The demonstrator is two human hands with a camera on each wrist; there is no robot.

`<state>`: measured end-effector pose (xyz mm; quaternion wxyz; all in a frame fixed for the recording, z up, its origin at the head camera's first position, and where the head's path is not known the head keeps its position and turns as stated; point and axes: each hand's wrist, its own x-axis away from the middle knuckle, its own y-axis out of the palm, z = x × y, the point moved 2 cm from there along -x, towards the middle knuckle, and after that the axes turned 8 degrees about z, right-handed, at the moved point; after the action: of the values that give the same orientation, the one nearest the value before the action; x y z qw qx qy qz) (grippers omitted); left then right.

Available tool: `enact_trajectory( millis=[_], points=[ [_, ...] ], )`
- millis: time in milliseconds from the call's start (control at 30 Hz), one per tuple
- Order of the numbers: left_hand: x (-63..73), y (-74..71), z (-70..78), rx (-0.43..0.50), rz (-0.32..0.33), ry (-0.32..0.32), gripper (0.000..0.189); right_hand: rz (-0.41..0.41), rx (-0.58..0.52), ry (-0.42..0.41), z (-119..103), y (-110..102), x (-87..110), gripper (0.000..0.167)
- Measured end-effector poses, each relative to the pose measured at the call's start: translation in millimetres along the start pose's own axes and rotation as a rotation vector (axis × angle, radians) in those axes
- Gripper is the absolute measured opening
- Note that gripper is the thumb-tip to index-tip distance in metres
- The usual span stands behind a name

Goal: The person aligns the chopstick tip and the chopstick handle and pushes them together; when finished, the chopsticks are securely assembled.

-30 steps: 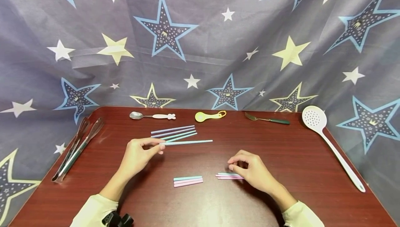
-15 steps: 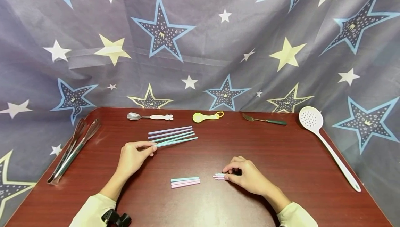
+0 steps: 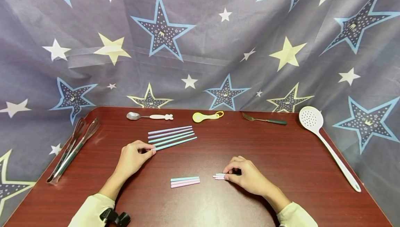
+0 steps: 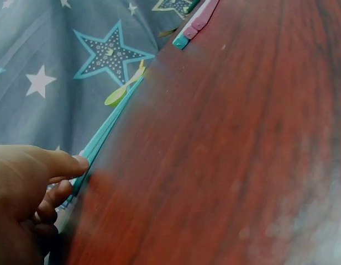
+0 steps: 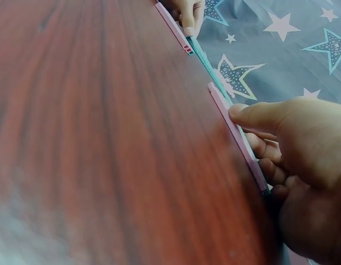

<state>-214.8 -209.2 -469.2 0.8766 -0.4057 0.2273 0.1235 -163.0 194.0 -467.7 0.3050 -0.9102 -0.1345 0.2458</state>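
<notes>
my left hand (image 3: 133, 157) pinches a slim teal stick (image 3: 176, 143), likely light, stiff, by its end nearest the table's (image 3: 265, 143) left edge; my right hand (image 3: 250, 177), short pink-and-teal sticks (image 3: 219, 177).

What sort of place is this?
Likely a staged tabletop recording setup: star-print cloth hung behind the table, a white skimmer at its edge, a black device on one sleeve.

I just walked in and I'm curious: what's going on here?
A person's left hand pinches the end of a long teal stick, the nearest in a row of five on a table. Their right hand holds a small group of short sticks. Three more short sticks, one teal and two pink, lie together, untouched.
</notes>
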Motion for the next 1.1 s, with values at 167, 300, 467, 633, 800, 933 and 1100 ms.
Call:
enact_trajectory(
  millis=[167, 300, 467, 633, 800, 933, 1100],
  points=[
    [0.3, 1.3, 0.0, -0.019, 0.009, 0.033, 0.009, 0.006, -0.009, 0.01, -0.3, -0.4, -0.1, 0.01],
    [-0.5, 1.6, 0.0, -0.023, 0.01, 0.028, 0.008, 0.008, -0.011, 0.016, -0.6, -0.6, -0.3, 0.01],
    [0.1, 2.0, -0.1, -0.03, 0.012, 0.026, 0.008, 0.004, -0.023, 0.027, -1.0, -0.3, -0.2, 0.009],
    [-0.3, 1.0, 1.3, -0.016, 0.007, 0.015, 0.01, 0.014, -0.023, 0.024, -0.4, 0.4, -0.1, 0.011],
    [-1.1, -1.6, 11.0, 0.052, 0.011, -0.014, 0.011, 0.017, -0.017, 0.024, 0.5, 0.9, 0.1, 0.012],
    [1.4, 0.4, 28.5, 0.125, -0.033, 0.008, 0.011, 0.007, -0.021, 0.043, 0.1, 0.6, -0.3, 0.011],
    [10.4, 7.7, 51.4, 0.227, -0.169, 0.013, 0.013, 0.004, -0.023, 0.068, -1.3, 0.9, -1.0, 0.009]
  ],
)
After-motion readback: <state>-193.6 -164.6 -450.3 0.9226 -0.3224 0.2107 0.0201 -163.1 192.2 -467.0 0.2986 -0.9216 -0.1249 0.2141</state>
